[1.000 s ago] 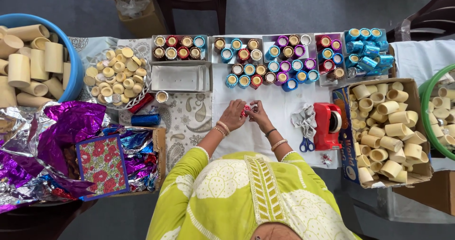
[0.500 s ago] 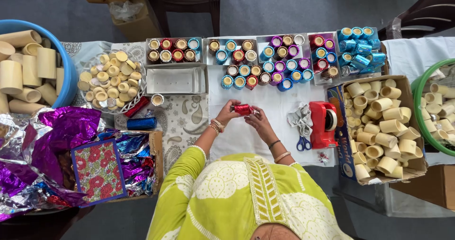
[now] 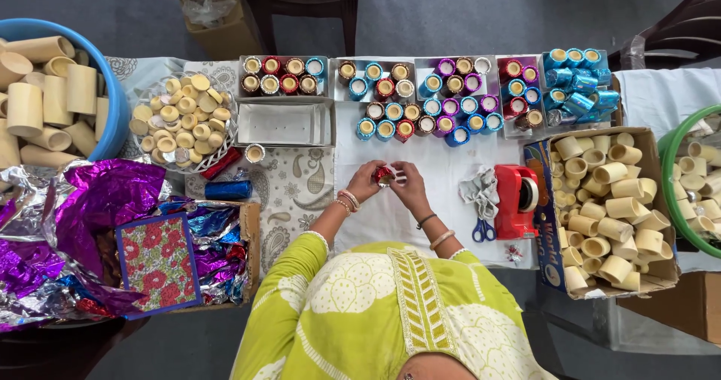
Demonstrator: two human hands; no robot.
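Bright even light, sharp, slight edge distortion.

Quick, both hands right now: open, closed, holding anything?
Left hand: closed on the small red foil-wrapped cup.
Right hand: closed on the same red cup, from the other side.

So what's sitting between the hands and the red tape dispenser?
In the head view, a crumpled grey cloth and blue-handled scissors lie between the hands' small red cup and the red tape dispenser.

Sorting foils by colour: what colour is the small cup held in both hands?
Red shiny foil on the small cup, seen best in the head view.
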